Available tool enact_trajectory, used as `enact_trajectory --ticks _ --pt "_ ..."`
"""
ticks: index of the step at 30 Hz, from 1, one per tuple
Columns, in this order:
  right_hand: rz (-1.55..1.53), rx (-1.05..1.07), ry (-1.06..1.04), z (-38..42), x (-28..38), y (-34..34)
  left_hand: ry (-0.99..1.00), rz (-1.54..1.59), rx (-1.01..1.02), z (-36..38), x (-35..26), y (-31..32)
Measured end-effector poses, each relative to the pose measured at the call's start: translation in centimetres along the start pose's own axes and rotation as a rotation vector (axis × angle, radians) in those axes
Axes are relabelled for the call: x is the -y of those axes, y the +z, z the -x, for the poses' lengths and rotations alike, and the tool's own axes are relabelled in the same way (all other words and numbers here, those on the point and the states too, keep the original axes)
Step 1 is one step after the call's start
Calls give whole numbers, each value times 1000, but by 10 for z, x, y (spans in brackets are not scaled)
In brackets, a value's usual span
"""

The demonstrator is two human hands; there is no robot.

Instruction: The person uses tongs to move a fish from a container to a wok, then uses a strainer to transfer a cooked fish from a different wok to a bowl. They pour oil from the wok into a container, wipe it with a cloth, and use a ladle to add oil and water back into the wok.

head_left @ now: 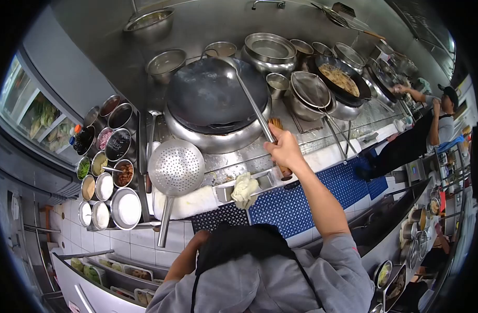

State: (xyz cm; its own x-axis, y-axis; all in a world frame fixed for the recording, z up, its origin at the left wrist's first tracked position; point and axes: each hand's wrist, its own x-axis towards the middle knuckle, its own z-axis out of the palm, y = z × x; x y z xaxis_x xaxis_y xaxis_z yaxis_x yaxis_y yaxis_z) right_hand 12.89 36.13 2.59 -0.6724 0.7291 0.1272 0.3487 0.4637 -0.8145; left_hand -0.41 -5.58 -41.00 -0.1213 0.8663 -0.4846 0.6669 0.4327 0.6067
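The right hand (285,150) is closed around the long handle of a ladle (252,101), whose bowl end rests inside the empty dark wok (213,94) at about twelve o'clock from the hand. The left hand (200,237) is mostly hidden behind the person's dark apron, so I cannot tell whether it is spread or closed. A perforated skimmer (175,168) lies on the tabletop (234,164) at nine o'clock from the right hand, and a crumpled white cloth (244,190) sits at seven o'clock. Seasoning bowls (106,172) cluster further toward nine o'clock. At two o'clock, a second wok (340,78) holds food, near a co-worker (426,133). No writing can be read.
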Motion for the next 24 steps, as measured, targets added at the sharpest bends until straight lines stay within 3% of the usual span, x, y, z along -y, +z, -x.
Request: enact_trajectory --ticks 2,5,8,11,13,15,16,17,18,21,22,24 --pt "9 -9 -82 7 -10 -11 -294 190 -59 -34 23 46" --pt "-57 33 -73 19 -25 -25 -255 64 100 -28 -43 6" --pt "0 76 -78 35 -48 -36 -310 75 13 -17 -133 -30" --pt "52 135 -52 42 -68 -49 -366 -21 61 -41 -147 -36" --pt "57 158 -26 41 -58 -71 -301 327 265 -11 -260 -125" --pt "2 183 -1 38 -43 -87 100 300 -55 7 -321 -180" --pt "-104 288 99 32 -36 -95 64 213 -222 14 -357 -212" --pt "-227 284 112 28 -30 -97 201 138 -520 10 -378 -240" --pt "-332 296 123 24 -16 -101 356 -172 -816 -4 -381 -265" --pt "-682 348 194 15 14 -104 303 -601 -1175 -52 -394 -338" --pt "-803 366 226 14 19 -103 224 -579 -1048 -69 -385 -354" --pt "-721 323 246 9 1 -75 71 -520 -793 -98 -367 -368"
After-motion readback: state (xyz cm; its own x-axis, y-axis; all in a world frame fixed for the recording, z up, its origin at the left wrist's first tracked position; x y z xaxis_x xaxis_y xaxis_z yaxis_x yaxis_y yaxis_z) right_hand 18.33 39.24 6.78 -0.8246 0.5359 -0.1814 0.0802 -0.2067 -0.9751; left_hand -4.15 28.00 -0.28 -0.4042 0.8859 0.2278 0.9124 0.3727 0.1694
